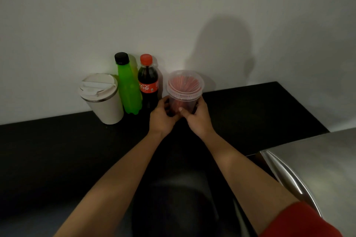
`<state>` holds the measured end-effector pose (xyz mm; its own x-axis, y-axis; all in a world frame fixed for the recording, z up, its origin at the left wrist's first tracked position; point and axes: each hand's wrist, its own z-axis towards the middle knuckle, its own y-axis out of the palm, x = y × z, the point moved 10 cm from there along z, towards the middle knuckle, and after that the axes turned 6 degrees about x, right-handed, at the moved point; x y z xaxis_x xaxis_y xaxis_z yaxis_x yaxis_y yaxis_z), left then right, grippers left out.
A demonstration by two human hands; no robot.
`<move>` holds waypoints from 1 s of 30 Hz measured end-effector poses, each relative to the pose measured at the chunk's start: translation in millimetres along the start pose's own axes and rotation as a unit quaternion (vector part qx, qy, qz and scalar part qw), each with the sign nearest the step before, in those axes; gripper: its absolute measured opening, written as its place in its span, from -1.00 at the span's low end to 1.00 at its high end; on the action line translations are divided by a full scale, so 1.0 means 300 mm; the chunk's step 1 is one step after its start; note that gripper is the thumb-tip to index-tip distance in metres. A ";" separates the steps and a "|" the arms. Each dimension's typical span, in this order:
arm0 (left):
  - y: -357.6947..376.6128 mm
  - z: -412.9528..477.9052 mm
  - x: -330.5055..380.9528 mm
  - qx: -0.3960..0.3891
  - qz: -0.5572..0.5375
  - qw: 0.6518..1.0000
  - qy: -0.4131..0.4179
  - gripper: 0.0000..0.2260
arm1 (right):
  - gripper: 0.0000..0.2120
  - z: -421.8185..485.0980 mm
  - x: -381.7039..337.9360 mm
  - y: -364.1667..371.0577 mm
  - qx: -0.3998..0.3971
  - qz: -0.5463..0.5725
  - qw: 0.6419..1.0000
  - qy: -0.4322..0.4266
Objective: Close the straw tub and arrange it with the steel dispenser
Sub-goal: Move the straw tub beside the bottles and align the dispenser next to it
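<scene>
— Standing upright on the black counter (57, 140), near the wall (173, 15), is the straw tub (184, 92); it is clear plastic with red straws (185, 82) packed inside; a clear lid (185, 81) sits over its mouth, though whether it is pressed fully home I cannot tell.

— And the hands?

— Both are on its lower half; the left hand (161, 118) curls around the left side, fingers bent against the wall of the tub; the right hand (198, 119) wraps the right side, thumb laid across the front; so each is closed around the tub, neither spread flat.

— What stands beside it?

— Just to its left is a cola bottle (148, 84) with a red cap, close to the left hand's fingers; whether they touch I cannot tell; then a green bottle (129, 90) with a black cap, right against the cola; further left a cream steel tumbler (104, 100) with a lid and a metal band under it; all three stand in a row along the wall.

— Anything on the other side?

— A brushed-metal surface (317, 165) fills the lower right corner, well apart from the tub; a red sleeve (300, 221) shows on the right arm at the bottom edge; a shadow falls on the wall behind the tub.
</scene>
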<state>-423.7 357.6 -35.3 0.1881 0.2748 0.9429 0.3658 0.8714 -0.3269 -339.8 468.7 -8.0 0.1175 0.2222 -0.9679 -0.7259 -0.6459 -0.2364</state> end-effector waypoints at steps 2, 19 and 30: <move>-0.011 -0.018 0.009 0.007 0.006 1.000 0.000 -0.34 | -0.33 -0.015 0.012 -0.003 -0.001 -0.041 0.999 0.026; -0.131 -0.314 0.258 0.016 0.018 0.997 0.069 -0.53 | -0.30 -0.229 -0.221 -0.214 0.092 -0.187 0.978 0.014; -0.058 -0.588 0.469 -0.045 0.033 0.983 0.175 -0.54 | -0.43 -0.409 -0.413 -0.475 0.101 -0.218 0.966 -0.097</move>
<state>-242.8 309.3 91.9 0.5104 0.1593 0.8451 0.4177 0.8130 -0.4056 -167.8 443.5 135.0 0.3274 0.5858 -0.7413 -0.7555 -0.3089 -0.5778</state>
